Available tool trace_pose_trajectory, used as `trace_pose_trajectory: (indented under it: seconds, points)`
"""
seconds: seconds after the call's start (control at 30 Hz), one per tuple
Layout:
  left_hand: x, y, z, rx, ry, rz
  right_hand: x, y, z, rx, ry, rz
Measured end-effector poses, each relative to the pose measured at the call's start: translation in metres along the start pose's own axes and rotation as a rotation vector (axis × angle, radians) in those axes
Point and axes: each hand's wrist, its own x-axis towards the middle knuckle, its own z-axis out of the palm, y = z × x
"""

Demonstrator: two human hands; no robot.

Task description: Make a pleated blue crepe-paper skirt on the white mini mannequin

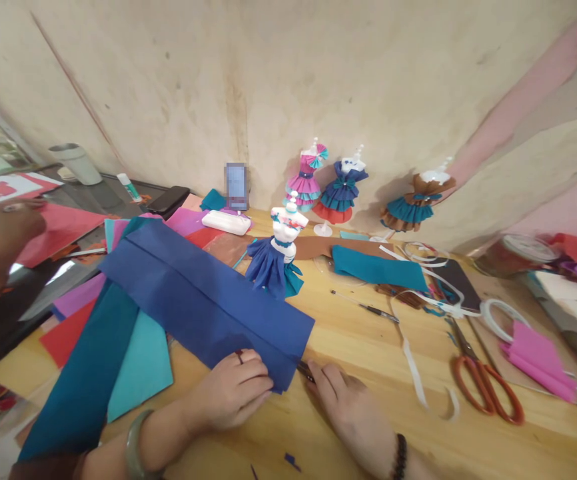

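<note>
A long sheet of dark blue paper [203, 280], creased lengthwise, slants across the table. My left hand [238, 383] is closed on its near edge, fingers curled and pressed together. Just past the sheet's right end, my right hand [338, 397] rests low with its fingers round a slim dark tool [306, 371]; most of that tool is hidden, so its kind is unclear. Small blue scraps [292, 461] lie between my forearms. Behind the sheet stands a small white dress form [288, 223] with a pleated blue skirt [268, 263].
Three dressed miniature forms, one in brown and teal [421, 197], stand by the wall. Orange-handled scissors [488, 393], a pen [379, 312], white ribbon [413, 370] and a teal strip [378, 267] lie right. Another person's hand [13, 227] is at left, over red paper [76, 227].
</note>
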Motion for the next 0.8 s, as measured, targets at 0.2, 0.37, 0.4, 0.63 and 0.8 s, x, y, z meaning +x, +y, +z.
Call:
trace_pose_trajectory:
  seconds: [0.2,0.37,0.4,0.63,0.8]
  points:
    - [-0.0001,0.0001,-0.0007,-0.004,0.007,0.009,0.0006,-0.0013,-0.0002,-0.011,0.007,-0.008]
    - [-0.0001,0.0018,-0.0011,-0.011,-0.002,-0.013,-0.0010,-0.0021,0.0019,-0.024,0.030,-0.017]
    - [0.0001,0.0023,-0.0014,-0.011,-0.003,-0.020,-0.0010,-0.0019,0.0022,-0.027,0.035,-0.018]
    - [0.0030,0.0031,-0.0038,-0.015,0.014,-0.001,0.0011,-0.0003,0.0002,-0.014,0.060,-0.038]
    - [0.0035,0.0033,-0.0041,-0.026,0.018,0.000,-0.0013,-0.0004,0.0010,-0.004,0.034,-0.051]
